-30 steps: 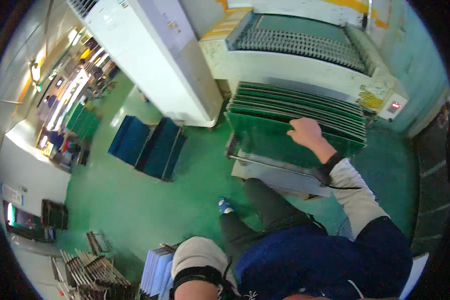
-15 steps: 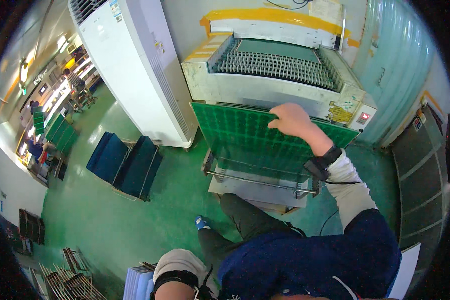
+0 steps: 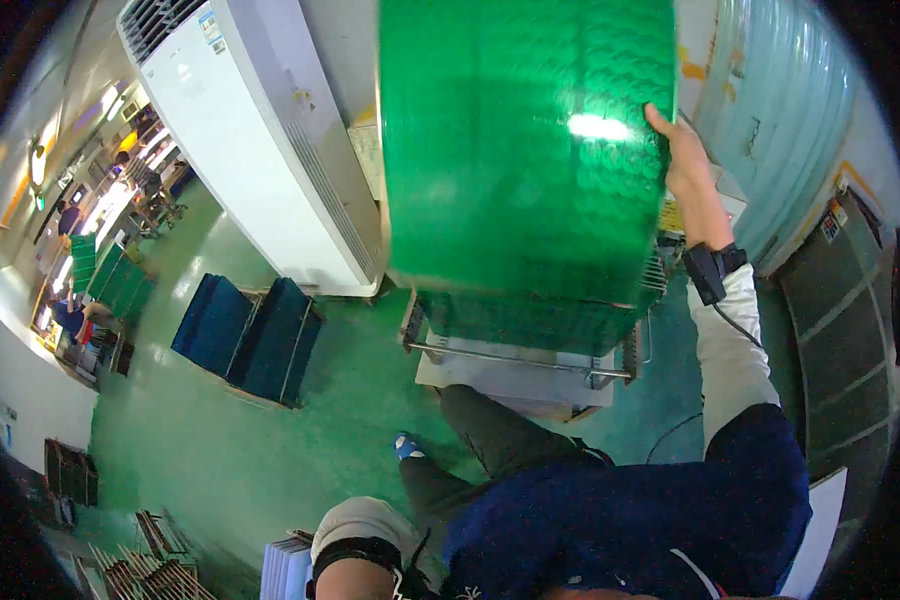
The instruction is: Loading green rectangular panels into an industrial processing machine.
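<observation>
My right hand grips the right edge of a large, glossy green circuit board panel, with the thumb on the near face and the other fingers hidden behind it. The panel is held up over a metal rack, where more green panels stand on edge. Of my left arm only the pale sleeve and wrist show at the lower edge; that hand lies outside the picture.
Behind the raised panel, a machine is mostly covered. A tall white air conditioner stands to its left. Dark blue racks sit on the green floor. Several people work at lit benches far left. A dark framed screen leans at right.
My right hand has moved up and right, from the top of the racked panels to the side of one panel. That panel is now raised and blocks the roller machine.
</observation>
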Tool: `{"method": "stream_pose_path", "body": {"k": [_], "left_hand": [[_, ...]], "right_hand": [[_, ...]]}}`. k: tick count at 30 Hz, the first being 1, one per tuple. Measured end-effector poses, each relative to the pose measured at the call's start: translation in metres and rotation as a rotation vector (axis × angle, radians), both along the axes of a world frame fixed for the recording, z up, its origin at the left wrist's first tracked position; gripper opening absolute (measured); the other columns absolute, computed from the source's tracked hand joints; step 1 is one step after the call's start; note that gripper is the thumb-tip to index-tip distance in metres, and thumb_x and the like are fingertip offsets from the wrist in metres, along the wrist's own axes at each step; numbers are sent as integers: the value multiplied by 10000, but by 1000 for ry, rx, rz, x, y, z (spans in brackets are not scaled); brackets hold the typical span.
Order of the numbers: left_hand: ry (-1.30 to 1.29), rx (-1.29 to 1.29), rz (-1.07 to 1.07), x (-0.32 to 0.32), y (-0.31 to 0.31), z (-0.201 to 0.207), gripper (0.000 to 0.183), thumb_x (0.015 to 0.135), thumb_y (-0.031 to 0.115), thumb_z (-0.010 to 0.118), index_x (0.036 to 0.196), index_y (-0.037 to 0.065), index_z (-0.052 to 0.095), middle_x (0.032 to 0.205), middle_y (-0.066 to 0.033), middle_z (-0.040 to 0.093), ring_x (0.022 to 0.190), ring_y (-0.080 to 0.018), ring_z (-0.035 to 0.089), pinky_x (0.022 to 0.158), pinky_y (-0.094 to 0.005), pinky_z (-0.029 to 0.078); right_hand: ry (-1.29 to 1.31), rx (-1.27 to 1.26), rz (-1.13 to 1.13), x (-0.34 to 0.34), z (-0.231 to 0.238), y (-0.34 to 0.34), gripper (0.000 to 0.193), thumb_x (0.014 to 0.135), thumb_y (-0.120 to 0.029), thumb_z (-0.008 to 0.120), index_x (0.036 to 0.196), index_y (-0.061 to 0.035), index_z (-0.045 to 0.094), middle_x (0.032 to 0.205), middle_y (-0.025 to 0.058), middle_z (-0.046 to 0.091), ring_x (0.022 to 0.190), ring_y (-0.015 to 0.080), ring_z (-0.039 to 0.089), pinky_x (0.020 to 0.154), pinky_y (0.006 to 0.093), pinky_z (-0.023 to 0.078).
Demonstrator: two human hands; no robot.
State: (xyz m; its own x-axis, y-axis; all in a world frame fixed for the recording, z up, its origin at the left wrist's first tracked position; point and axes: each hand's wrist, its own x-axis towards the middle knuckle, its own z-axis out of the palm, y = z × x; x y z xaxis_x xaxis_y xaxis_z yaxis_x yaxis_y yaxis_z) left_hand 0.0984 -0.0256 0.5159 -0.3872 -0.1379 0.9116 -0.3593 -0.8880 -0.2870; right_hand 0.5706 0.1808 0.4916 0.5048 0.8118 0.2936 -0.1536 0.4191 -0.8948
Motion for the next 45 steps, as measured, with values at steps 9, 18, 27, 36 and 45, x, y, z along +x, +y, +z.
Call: {"method": "stream_pose_path", "body": {"k": [9,18,27,36,45], "left_hand": [[97,-134,-96,18,37,-16,198,849,29,552,1035,-38,554,1031,-171,533,974,-291,510,877,-417,440],[141,-181,-171,45,64,-22,176,853,34,548,1018,-25,559,1002,-154,541,944,-281,513,857,-413,440],[211,-184,-220,64,77,-13,155,856,39,545,1002,-12,564,973,-138,549,914,-272,517,837,-409,440],[236,-193,-259,77,87,-10,135,860,43,541,985,0,570,944,-122,557,884,-262,521,817,-405,441],[260,-190,-268,81,90,-6,116,864,48,538,968,13,575,915,-105,565,855,-252,525,797,-401,441]], "right_hand": [[339,-80,417,45,-97,57,266,820,-101,649,1045,-49,517,926,102,591,763,247,602,684,346,537],[627,-227,203,34,-169,136,178,826,-88,645,939,-63,510,894,63,542,848,244,555,719,313,528],[640,-350,264,25,-199,161,262,868,-210,610,1025,-43,482,1066,152,577,944,272,591,765,359,508],[548,-332,353,52,-215,189,271,887,-263,574,1052,-69,481,1059,168,603,865,245,608,721,336,501],[560,-327,345,50,-223,203,298,891,-302,545,1083,-80,497,1021,142,626,862,221,606,731,329,500]]}}
